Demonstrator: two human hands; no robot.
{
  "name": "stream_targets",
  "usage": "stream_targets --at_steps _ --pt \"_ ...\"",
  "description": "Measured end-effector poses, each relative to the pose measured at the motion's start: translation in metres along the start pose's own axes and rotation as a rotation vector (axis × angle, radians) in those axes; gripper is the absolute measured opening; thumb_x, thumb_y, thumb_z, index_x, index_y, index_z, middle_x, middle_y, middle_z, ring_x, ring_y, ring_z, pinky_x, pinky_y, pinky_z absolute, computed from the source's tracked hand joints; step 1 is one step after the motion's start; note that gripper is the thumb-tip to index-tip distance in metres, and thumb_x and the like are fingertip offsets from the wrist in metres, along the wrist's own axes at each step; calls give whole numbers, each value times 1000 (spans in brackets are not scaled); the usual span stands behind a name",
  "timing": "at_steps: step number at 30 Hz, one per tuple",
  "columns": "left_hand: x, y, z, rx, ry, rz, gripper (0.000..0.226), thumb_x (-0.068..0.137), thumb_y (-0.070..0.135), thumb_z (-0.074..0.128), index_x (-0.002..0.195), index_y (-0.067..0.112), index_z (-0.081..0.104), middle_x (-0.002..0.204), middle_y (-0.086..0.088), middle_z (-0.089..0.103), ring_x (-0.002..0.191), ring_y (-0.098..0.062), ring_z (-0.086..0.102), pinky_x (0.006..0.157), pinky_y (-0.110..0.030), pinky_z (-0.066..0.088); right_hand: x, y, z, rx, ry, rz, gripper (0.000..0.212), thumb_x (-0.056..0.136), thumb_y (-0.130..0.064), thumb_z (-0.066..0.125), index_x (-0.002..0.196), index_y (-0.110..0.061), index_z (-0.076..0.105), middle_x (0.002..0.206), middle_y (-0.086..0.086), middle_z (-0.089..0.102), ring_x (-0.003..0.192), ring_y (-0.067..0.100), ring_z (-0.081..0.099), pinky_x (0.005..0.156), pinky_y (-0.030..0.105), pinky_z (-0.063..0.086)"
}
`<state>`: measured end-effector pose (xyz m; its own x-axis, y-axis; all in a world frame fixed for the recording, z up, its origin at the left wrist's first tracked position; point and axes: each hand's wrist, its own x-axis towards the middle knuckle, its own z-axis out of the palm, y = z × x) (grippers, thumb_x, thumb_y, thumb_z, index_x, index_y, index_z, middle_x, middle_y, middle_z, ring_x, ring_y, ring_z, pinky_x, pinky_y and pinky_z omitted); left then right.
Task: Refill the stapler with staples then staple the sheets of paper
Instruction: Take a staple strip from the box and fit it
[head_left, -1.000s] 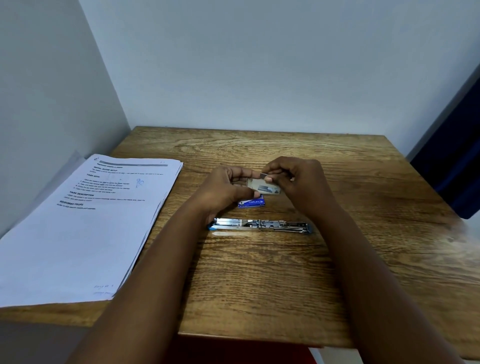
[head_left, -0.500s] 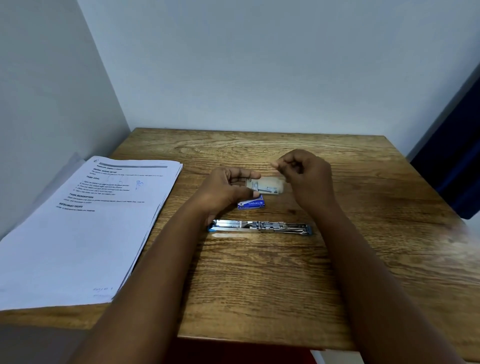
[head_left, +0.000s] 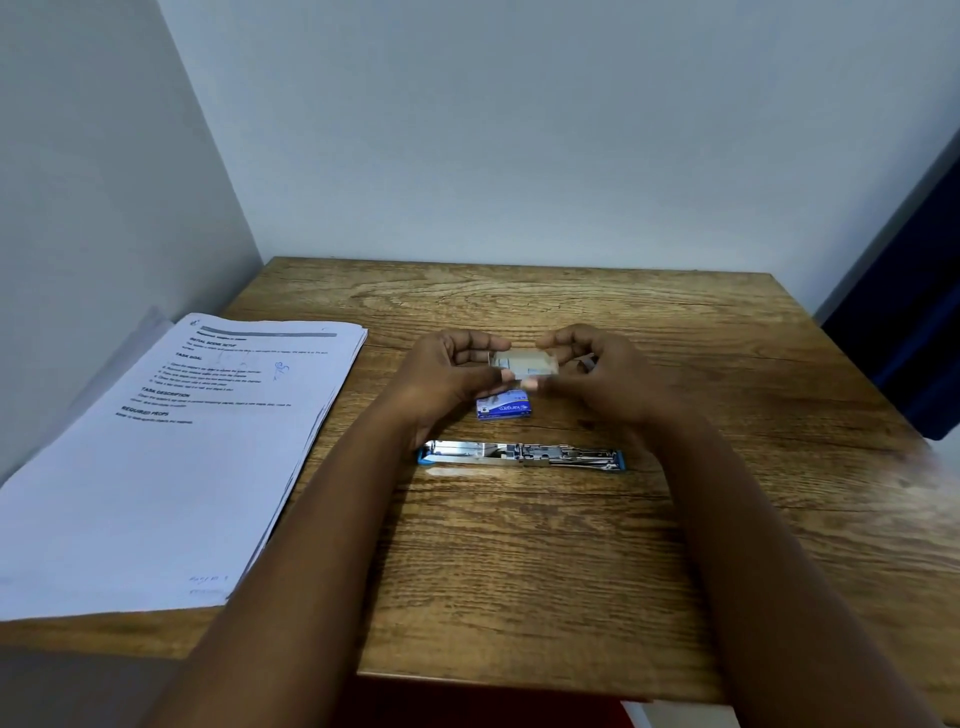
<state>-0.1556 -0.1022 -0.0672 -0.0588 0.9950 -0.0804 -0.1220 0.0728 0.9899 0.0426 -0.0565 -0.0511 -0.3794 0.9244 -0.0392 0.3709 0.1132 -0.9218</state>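
Both hands hold a small pale staple tray (head_left: 524, 363) above the wooden table (head_left: 545, 561). My left hand (head_left: 452, 374) grips its left end; my right hand (head_left: 597, 374) pinches its right end, and a small silver strip of staples (head_left: 587, 362) shows between the right fingers. Just below the tray lies the blue staple box sleeve (head_left: 505, 407). Nearer to me, the stapler (head_left: 521, 456) lies flat and fully opened, metal channel facing up, blue ends showing. A stack of printed sheets of paper (head_left: 171, 467) rests on the table's left side.
White walls close the table in at the back and left. A dark blue object (head_left: 914, 332) stands off the table's right edge. The paper stack overhangs the left table edge.
My right hand had lifted off the tray half a second ago; now it has come back down onto the tray's right end. The left hand, stapler and papers stayed put.
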Motion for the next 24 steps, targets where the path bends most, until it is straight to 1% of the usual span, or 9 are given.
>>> stream_targets --at_steps 3,9,14,16,18,20,21,22,24 --pt "2 -2 0 26 -13 3 34 77 -10 76 107 4 71 101 -20 75 98 -32 74 89 -40 59 -1 1 -2 -131 -21 -21 42 72 -20 85 110 -24 68 90 -2 68 74 8 62 57 26 54" --pt "-1 -3 6 120 -45 55 32 77 -3 80 104 11 71 93 -9 78 92 -25 76 75 -28 60 0 3 -3 -162 -57 -73 34 72 -21 85 103 -28 71 98 -6 68 90 12 62 66 27 52" --pt "-5 4 6 301 -55 110 54 70 10 88 119 20 68 111 3 74 99 -10 72 84 -25 59 2 4 -5 -137 -31 12 33 70 -21 87 98 -26 70 100 0 68 90 18 64 68 35 57" --pt "-7 6 3 368 -36 122 63 66 15 91 124 25 67 116 9 71 103 -6 68 87 -24 58 2 5 -7 -132 -8 25 35 68 -19 87 97 -26 70 99 -1 67 91 16 62 67 31 55" --pt "-8 7 0 451 -42 147 71 63 19 93 127 29 65 121 13 68 105 2 65 84 -17 55 3 5 -8 -138 13 31 35 67 -19 88 95 -27 70 97 -4 66 89 12 60 64 26 48" --pt "-8 8 -3 622 -72 189 77 62 20 94 131 29 62 126 16 66 104 12 59 78 -6 47 3 5 -9 -148 24 36 37 65 -18 89 95 -26 70 95 -5 65 85 9 58 61 23 43" --pt "-8 8 -4 681 -98 185 79 61 19 94 132 27 61 126 15 66 105 10 60 79 -7 48 3 5 -9 -152 27 39 38 64 -18 90 96 -24 70 94 -4 65 84 9 57 60 23 43" --pt "-7 8 -5 708 -121 164 79 62 17 94 133 25 60 123 12 67 106 3 63 83 -13 51 3 5 -9 -158 30 44 39 63 -17 90 96 -22 71 93 -4 66 82 8 58 58 22 43" --pt "-7 6 -5 731 -128 153 74 64 14 93 131 21 61 114 5 71 105 -12 68 91 -31 57 4 6 -10 -165 33 51 38 61 -15 91 94 -21 71 89 -5 66 77 7 58 50 16 43"
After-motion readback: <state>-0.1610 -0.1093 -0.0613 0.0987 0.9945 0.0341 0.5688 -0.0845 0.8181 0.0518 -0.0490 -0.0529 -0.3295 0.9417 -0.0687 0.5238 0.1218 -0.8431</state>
